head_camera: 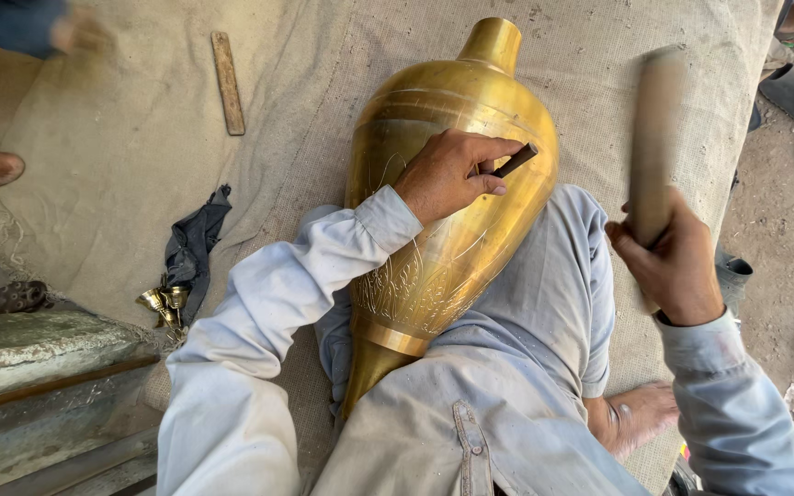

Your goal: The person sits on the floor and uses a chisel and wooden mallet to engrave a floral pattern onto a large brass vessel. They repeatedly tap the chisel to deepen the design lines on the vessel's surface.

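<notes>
Burlap (121,165) bears one brass vase (457,119), one chisel (514,162), one mallet (654,138).

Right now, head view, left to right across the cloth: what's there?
Small brass pieces → dark rag → wooden stick → left hand holding a chisel on the brass vase → right hand gripping a mallet.

Left hand (448,174) clenched low; right hand (673,262) raised, gripping.
</notes>
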### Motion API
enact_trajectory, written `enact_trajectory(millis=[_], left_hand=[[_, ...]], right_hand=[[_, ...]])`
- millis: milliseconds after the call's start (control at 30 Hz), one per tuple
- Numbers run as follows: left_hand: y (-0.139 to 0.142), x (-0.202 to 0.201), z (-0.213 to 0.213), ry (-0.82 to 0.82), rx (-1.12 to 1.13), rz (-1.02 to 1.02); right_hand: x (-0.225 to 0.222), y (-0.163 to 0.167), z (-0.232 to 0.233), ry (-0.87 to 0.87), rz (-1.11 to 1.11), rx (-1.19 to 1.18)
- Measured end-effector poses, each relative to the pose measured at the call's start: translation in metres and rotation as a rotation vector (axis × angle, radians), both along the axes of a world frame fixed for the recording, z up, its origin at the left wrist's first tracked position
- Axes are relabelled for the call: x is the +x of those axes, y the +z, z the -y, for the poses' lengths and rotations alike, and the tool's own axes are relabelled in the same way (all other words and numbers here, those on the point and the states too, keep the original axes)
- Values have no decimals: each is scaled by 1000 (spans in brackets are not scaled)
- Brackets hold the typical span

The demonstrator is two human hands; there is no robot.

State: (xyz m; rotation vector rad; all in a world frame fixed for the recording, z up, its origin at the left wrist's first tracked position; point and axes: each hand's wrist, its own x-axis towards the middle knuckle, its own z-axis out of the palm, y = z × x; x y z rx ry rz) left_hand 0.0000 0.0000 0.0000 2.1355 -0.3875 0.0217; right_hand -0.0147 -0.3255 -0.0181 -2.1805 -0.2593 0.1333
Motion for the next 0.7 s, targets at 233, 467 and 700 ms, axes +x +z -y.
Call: enact_trajectory(millis=[233, 467, 700], left_hand=[[-7, 1, 1, -27, -8, 11], [-9, 2, -1, -55, -12, 66], [-9, 2, -4, -91, -22, 61]], right_hand=[[-7, 12, -9, 27, -18, -76], [-8, 13, -6, 43, -3, -329], [-17, 10, -8, -45, -83, 127]])
